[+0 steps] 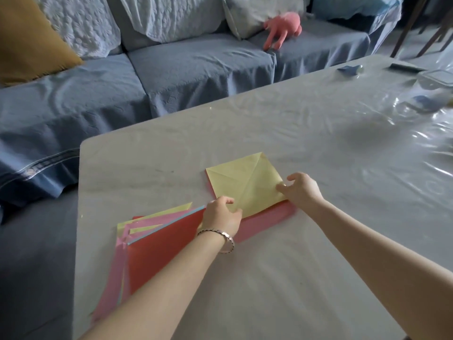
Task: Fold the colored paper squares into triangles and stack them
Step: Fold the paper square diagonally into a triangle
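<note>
A creased yellow paper square lies on top of a small pile of squares, with pink paper showing beneath it, in the middle of the table. My left hand pinches the yellow square's near-left corner. My right hand holds its right corner with curled fingers. To the left, a fanned stack of folded triangles lies with a red one on top and pink, yellow and blue edges showing below; my left forearm crosses it.
The table has a pale cloth under clear plastic. A clear container, a blue object and a dark flat item sit at its far right. A blue sofa with a pink plush toy stands behind.
</note>
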Available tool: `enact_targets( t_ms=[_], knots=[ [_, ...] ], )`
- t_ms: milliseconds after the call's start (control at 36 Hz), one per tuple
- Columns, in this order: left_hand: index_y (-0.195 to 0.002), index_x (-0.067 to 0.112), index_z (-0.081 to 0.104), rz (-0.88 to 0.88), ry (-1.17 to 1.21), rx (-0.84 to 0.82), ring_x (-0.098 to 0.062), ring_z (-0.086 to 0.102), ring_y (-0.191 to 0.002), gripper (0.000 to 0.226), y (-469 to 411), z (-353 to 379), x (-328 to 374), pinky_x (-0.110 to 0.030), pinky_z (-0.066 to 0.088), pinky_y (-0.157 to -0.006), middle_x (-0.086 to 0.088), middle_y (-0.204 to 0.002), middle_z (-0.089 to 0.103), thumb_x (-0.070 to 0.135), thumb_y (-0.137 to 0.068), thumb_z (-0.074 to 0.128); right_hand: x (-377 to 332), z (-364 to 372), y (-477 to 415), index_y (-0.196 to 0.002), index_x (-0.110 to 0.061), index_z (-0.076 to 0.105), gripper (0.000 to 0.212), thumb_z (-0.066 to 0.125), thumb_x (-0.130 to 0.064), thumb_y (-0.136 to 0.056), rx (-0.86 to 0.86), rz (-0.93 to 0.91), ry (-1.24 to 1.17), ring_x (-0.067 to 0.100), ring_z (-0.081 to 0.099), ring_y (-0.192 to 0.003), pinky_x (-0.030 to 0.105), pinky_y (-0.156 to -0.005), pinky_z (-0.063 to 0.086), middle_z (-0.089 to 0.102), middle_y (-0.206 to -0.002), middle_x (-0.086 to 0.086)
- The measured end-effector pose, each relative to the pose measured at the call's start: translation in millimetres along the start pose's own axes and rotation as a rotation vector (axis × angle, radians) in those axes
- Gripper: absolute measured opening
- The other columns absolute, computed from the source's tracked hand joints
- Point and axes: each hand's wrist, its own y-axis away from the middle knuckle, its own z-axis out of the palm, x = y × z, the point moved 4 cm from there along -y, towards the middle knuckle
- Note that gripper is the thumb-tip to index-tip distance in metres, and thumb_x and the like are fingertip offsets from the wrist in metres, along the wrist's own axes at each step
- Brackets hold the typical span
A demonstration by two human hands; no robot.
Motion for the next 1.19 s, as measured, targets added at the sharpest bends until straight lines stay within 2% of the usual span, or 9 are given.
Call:
enact_targets(
  t_ms=[194,306,417,556,667,778,889,1083,1194],
  knots=[
    [-0.11,0.022,0.059,-0.025,0.075,0.009,-0.013,0.054,-0.092,0.026,4.8,-0.7,-2.2,-0.024,0.043,-0.08,0.001,-0.104,0.057,0.022,-0.084,0.058,7.7,-3.4,2.3,-0.091,-0.006,0.068,0.019,0.069,-0.021,-0.079,-0.08,0.029,-0.065,0.025,0.058,-0.07,0.026,-0.058,0.047,0.064,-0.084,0.009],
    [-0.099,0.02,0.062,-0.029,0.184,0.063,-0.018,0.057,-0.1,0.022,12.5,0.5,-0.5,-0.029,0.047,-0.084,0.003,-0.086,0.056,0.014,-0.078,0.059,22.2,-8.0,14.7,-0.086,-0.009,0.069,0.009,0.07,-0.014,-0.078,0.008,-0.001,-0.164,0.026,0.056,-0.068,0.03,-0.063,0.049,0.062,-0.081,0.008],
    [-0.11,0.017,0.057,-0.052,0.323,0.114,0.001,0.055,-0.072,0.032,25.1,-2.3,2.4,-0.003,0.036,-0.053,0.004,-0.101,0.055,0.011,-0.078,0.063,31.9,-11.9,37.3,-0.082,-0.004,0.071,0.007,0.069,-0.01,-0.078,0.089,-0.083,-0.196,0.023,0.049,-0.067,0.027,-0.06,0.036,0.059,-0.072,0.009],
    [-0.122,0.014,0.05,-0.146,0.4,0.084,-0.013,0.055,-0.094,0.051,39.3,-1.4,2.7,-0.02,0.036,-0.075,-0.002,-0.116,0.06,0.023,-0.076,0.071,46.0,-18.1,69.3,-0.102,-0.012,0.071,0.026,0.073,-0.011,-0.076,0.153,-0.13,-0.239,0.018,0.049,-0.065,0.014,-0.053,0.037,0.06,-0.074,0.006],
    [-0.123,0.009,0.053,-0.19,0.366,0.046,-0.018,0.057,-0.1,0.054,50.7,0.8,0.3,-0.022,0.039,-0.081,-0.005,-0.117,0.06,0.023,-0.075,0.073,60.2,-18.3,90.7,-0.103,-0.017,0.07,0.024,0.071,-0.019,-0.079,0.15,-0.158,-0.163,0.024,0.058,-0.071,0.025,-0.065,0.042,0.066,-0.078,0.007],
    [-0.083,0.015,0.064,-0.169,0.357,-0.015,-0.015,0.055,-0.052,0.011,58.9,2.2,-4.6,-0.022,0.044,-0.054,-0.001,-0.074,0.065,0.011,-0.075,0.069,67.0,-21.0,106.1,-0.102,-0.023,0.07,0.019,0.066,-0.025,-0.084,0.163,-0.197,-0.071,0.027,0.061,-0.088,0.033,-0.075,0.047,0.07,-0.088,0.003],
    [-0.07,0.014,0.061,-0.129,0.302,0.004,-0.02,0.06,-0.053,0.01,67.6,-7.8,-16.2,-0.028,0.054,-0.059,0.0,-0.065,0.063,0.006,-0.076,0.063,60.6,-24.8,123.5,-0.129,-0.032,0.048,0.048,0.063,-0.016,-0.086,0.064,-0.269,-0.201,0.017,0.062,-0.079,0.028,-0.073,0.046,0.069,-0.082,-0.006],
    [-0.07,0.013,0.055,0.022,0.106,0.086,-0.016,0.054,-0.055,0.011,88.6,-46.8,-42.6,-0.016,0.037,-0.049,-0.002,-0.063,0.063,0.009,-0.08,0.059,57.6,-6.4,155.8,-0.105,-0.056,0.052,0.064,0.047,0.003,-0.083,-0.353,-0.51,0.027,-0.01,0.058,-0.08,0.003,-0.071,0.043,0.061,-0.1,-0.022],
    [-0.081,0.012,0.058,-0.02,0.161,0.093,-0.014,0.052,-0.056,0.008,93.8,-60.4,-60.0,-0.013,0.037,-0.046,-0.003,-0.069,0.063,0.004,-0.081,0.059,54.0,1.6,166.5,-0.108,-0.039,0.065,0.037,0.068,-0.012,-0.082,-0.346,-0.666,0.145,-0.011,0.055,-0.074,0.007,-0.074,0.043,0.062,-0.091,-0.021]
  ],
)
